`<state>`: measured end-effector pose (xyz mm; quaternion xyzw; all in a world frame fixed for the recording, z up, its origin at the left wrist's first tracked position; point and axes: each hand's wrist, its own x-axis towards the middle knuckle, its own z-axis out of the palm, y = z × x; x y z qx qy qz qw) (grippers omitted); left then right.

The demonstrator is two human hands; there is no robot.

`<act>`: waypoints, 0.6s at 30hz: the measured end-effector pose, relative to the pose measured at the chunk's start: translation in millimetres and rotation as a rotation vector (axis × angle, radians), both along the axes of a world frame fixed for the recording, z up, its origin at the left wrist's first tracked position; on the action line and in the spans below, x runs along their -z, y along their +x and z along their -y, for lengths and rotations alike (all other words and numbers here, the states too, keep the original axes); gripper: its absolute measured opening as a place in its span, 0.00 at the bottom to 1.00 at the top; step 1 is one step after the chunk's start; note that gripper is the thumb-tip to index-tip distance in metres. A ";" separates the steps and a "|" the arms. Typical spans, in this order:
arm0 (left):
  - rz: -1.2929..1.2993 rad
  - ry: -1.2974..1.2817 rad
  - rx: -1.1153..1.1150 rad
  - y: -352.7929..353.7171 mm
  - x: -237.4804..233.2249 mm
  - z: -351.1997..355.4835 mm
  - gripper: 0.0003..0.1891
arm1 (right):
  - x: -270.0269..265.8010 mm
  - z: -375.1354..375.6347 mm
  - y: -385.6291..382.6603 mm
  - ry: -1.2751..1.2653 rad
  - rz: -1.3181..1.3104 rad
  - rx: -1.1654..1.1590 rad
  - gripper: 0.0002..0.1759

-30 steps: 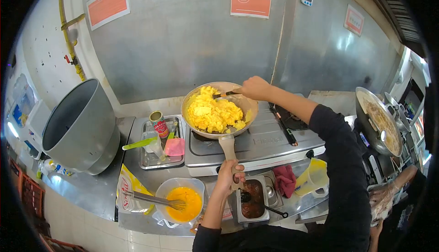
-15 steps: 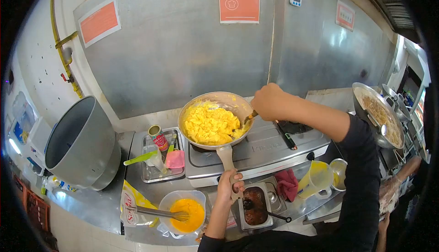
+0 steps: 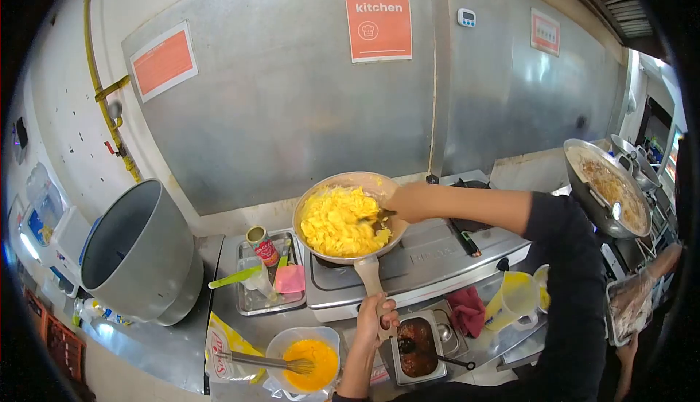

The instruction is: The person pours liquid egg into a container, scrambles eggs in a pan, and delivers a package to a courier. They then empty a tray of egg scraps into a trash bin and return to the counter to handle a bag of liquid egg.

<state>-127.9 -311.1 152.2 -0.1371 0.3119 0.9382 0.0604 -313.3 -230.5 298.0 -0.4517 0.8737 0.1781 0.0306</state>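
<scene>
A frying pan [image 3: 397,236] full of yellow scrambled eggs [image 3: 337,223] sits on the left burner of the gas stove [image 3: 430,256]. My left hand [image 3: 375,318] is closed around the pan's pale handle [image 3: 369,276], which points toward me. Over the pan's right side, my right hand [image 3: 407,203] is closed on a spatula [image 3: 382,220]; its dark blade is in the eggs, and hand and tool are blurred. Below the stove, a clear jug of beaten egg [image 3: 312,362] holds a whisk [image 3: 270,361]. A metal tub of red sauce [image 3: 418,347] with a ladle stands beside my left hand.
On the left are a large grey pot [image 3: 138,256] and a metal tray [image 3: 251,301] with a can [image 3: 262,246] and brushes. To the right lie a maroon cloth [image 3: 467,309], a measuring jug [image 3: 508,301] and a wok of noodles [image 3: 609,187]. Another person's hand holds a tray [image 3: 625,307].
My right hand has moved down and left, taking the spatula further into the eggs. The camera has tilted up, so the scene sits lower. My left hand keeps hold of the handle.
</scene>
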 end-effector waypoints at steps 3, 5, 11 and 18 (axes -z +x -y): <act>0.015 -0.016 -0.010 3.6 -0.9 0.5 0.08 | -19.3 -7.0 -2.3 0.248 -0.111 0.064 0.20; 0.025 -0.011 0.010 4.2 -0.2 4.4 0.08 | 17.7 6.2 -26.2 0.059 -0.137 0.028 0.15; 0.011 0.008 0.035 0.4 2.5 8.3 0.08 | 4.8 13.3 -2.4 -0.111 -0.014 -0.114 0.15; 0.024 0.086 0.044 2.2 3.7 9.0 0.08 | -100.4 -23.9 22.0 0.033 -0.131 -0.116 0.17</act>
